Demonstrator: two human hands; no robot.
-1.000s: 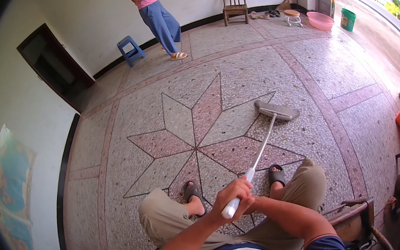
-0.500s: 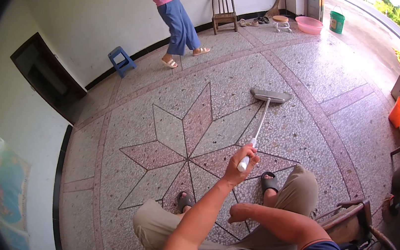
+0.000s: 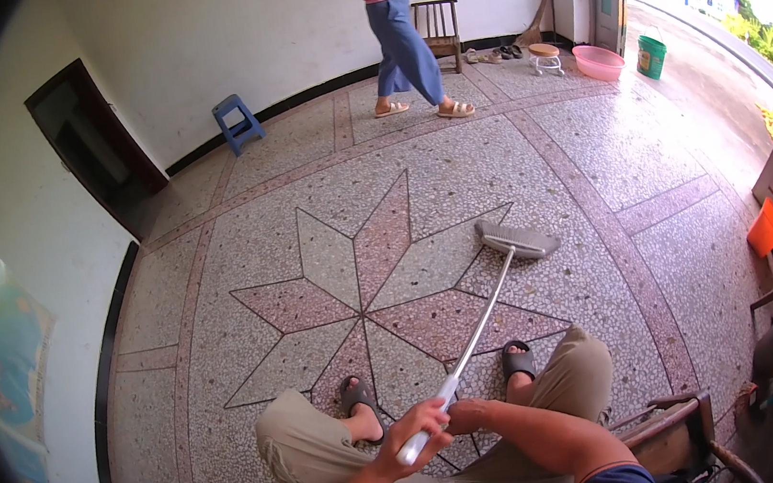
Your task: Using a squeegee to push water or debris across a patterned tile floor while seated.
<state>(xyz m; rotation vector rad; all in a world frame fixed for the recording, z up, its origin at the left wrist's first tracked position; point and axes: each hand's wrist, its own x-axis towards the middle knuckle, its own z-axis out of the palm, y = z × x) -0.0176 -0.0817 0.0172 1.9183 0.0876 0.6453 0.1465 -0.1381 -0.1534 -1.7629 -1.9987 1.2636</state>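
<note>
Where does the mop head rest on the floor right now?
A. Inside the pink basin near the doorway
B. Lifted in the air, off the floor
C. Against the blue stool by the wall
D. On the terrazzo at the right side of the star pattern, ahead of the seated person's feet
D: the mop head lies flat on the floor at the right point of the star pattern, its handle running back to both hands, the left hand and the right hand.

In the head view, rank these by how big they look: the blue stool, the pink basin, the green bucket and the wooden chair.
1. Wooden chair
2. Blue stool
3. Pink basin
4. Green bucket
Stool and basin look close in size, so their order is unsure.
</note>
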